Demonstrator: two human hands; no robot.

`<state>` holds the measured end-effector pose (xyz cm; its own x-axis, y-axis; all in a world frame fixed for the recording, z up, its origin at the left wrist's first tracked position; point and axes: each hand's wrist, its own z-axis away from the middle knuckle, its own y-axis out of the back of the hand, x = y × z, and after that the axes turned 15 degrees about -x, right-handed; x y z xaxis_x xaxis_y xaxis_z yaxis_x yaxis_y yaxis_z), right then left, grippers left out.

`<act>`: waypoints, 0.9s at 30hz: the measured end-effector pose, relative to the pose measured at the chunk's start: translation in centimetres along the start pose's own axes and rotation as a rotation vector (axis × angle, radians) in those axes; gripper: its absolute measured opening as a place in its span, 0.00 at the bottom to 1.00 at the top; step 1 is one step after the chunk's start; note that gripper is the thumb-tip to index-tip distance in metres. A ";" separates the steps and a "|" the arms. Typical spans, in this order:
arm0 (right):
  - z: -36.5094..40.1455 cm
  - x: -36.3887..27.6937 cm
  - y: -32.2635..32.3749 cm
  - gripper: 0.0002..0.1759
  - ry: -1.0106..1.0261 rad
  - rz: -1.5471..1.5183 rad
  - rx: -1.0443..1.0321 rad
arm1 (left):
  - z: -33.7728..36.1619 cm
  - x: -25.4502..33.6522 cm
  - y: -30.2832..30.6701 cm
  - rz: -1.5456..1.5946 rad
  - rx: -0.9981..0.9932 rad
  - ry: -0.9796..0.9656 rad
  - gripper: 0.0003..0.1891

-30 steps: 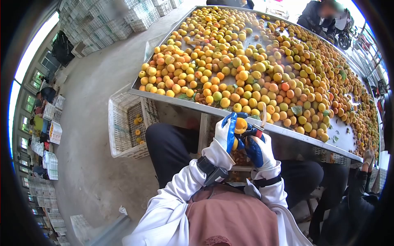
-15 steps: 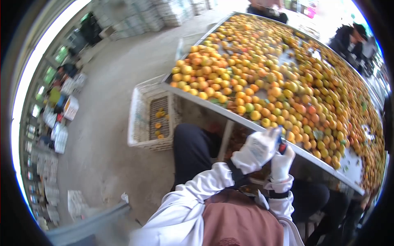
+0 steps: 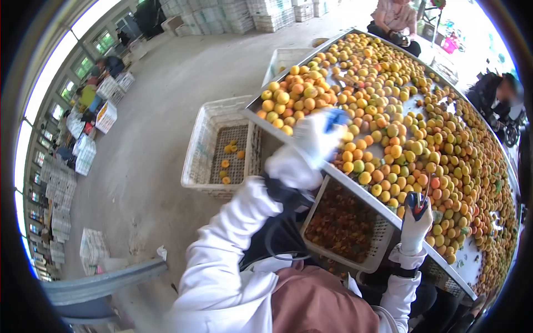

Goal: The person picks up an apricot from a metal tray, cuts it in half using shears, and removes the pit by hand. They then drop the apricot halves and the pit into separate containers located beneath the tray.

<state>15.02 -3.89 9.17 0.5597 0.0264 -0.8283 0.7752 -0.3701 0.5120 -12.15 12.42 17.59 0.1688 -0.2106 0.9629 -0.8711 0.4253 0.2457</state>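
My right hand (image 3: 416, 227), in a white glove, is closed around a small tool (image 3: 417, 204) with a red-and-black handle and a thin metal tip pointing up. It is at the near edge of the metal sorting table (image 3: 383, 206). My left hand (image 3: 317, 137), gloved in white with blue at the fingers, reaches over the table rim beside the fruit. Motion smears its fingers, so I cannot tell what they hold. Round yellow-orange fruit (image 3: 413, 145) covers much of the table, with a heap (image 3: 300, 91) at the left corner.
A white crate (image 3: 191, 161) with a few fruits stands on the floor to the left. Another crate (image 3: 373, 261) below the table holds brownish-orange scraps. Two people (image 3: 391, 25) sit at the far sides. Stacked crates (image 3: 222, 16) line the back, near a metal rail (image 3: 111, 280).
My hands were together at the table edge and have parted. The left has swung left over the fruit; the right has moved right with the tool. The view has shifted.
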 end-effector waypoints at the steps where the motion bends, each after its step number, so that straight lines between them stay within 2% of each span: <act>1: -0.6 1.6 0.9 0.15 0.000 0.079 0.012 | 0.9 0.5 2.6 0.000 0.045 0.136 0.16; 2: -1.0 1.9 1.9 0.14 0.008 0.090 -0.007 | 0.5 -3.0 5.6 -0.161 0.158 -0.051 0.14; 3: -1.4 2.0 2.7 0.13 0.016 0.099 -0.028 | 0.2 -6.7 9.4 -0.326 0.180 -0.147 0.15; 4: -1.6 2.7 3.5 0.14 -0.023 0.167 -0.022 | 0.8 -7.8 12.4 -0.507 0.193 0.048 0.15; 5: -1.8 3.3 4.1 0.14 -0.025 0.163 0.003 | 1.8 -7.8 14.8 -0.918 0.121 0.172 0.15; 6: -2.0 3.8 4.7 0.14 -0.069 0.222 -0.004 | 2.4 -10.7 17.0 -1.250 0.086 0.241 0.16; 7: -2.2 4.2 5.1 0.15 -0.115 0.281 -0.012 | 2.8 -10.0 17.0 -1.524 0.027 0.421 0.17; 9: -2.5 4.7 5.6 0.15 -0.081 0.367 -0.013 | 2.3 -10.3 16.7 -1.657 0.023 0.218 0.19; 11: -2.6 5.4 6.0 0.15 -0.062 0.517 -0.084 | -1.1 -10.3 15.4 -1.390 -0.060 0.167 0.21; 12: -2.8 6.1 6.2 0.15 -0.144 0.536 -0.160 | -3.2 -10.2 14.2 -1.338 -0.092 0.061 0.23; 13: -2.8 6.2 6.1 0.19 -0.178 0.549 -0.197 | -5.7 -11.0 12.9 -1.437 -0.067 -0.051 0.25; 14: -2.8 5.0 6.0 0.22 -0.238 0.477 -0.245 | -8.4 -9.5 11.0 -1.376 -0.155 -0.006 0.26; 15: -3.1 4.2 6.0 0.25 -0.296 0.402 -0.292 | -11.3 -10.7 9.7 -1.437 -0.122 -0.125 0.24; 16: -2.8 5.4 6.1 0.31 -0.238 0.501 -0.314 | -14.3 -10.7 8.2 -1.361 -0.184 -0.059 0.24; 17: -2.8 5.4 6.2 0.34 -0.284 0.519 -0.342 | -17.8 -13.0 7.1 -1.375 -0.174 -0.113 0.24; 19: -2.9 5.3 6.7 0.34 -0.247 0.615 -0.344 | -22.4 -12.1 4.0 -1.327 -0.259 0.030 0.23; 21: -3.1 5.6 7.2 0.33 -0.258 0.587 -0.341 | -25.9 -12.8 1.5 -1.346 -0.216 0.059 0.26; 22: -3.2 5.7 7.6 0.32 -0.261 0.566 -0.341 | -27.9 -13.3 0.5 -1.391 -0.229 0.136 0.25; 25: -3.6 6.2 8.6 0.29 -0.251 0.494 -0.310 | -32.6 -14.8 -1.4 -1.519 -0.244 0.209 0.19; 27: -4.0 5.5 8.9 0.26 -0.236 0.505 -0.266 | -34.5 -16.2 -2.1 -1.565 -0.236 0.188 0.17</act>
<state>26.14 -3.34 10.06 0.8200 -0.3094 -0.4814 0.4953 -0.0378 0.8679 2.90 45.33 5.32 0.8562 -0.4521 -0.2501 0.2939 0.0281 0.9554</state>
